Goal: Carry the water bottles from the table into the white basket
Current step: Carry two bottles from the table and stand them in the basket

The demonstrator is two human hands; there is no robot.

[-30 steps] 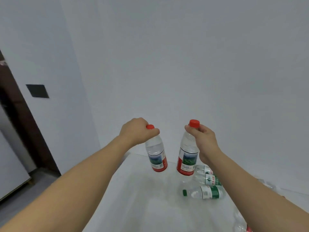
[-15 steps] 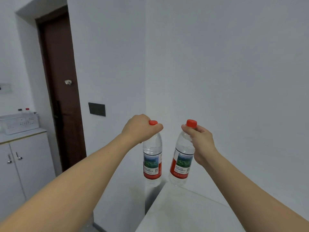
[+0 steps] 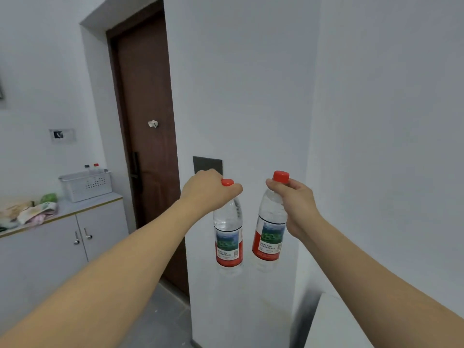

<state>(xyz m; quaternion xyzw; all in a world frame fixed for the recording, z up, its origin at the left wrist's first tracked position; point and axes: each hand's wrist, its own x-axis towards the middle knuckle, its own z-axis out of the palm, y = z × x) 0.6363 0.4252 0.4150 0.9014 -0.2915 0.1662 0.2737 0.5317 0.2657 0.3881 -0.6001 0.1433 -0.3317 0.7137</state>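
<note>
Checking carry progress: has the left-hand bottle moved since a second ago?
Yes. The left-hand bottle has left the table and now hangs before the wall beside the door, nearer the white basket.

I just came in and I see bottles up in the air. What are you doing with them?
A person is carrying two water bottles, one in each hand. The left hand grips the left bottle by its neck, and the right hand grips the right bottle the same way. Both have red caps and hang upright. The white basket sits on a cabinet off to the left, beside a brown door, with a couple of bottle tops showing in it already.
</note>
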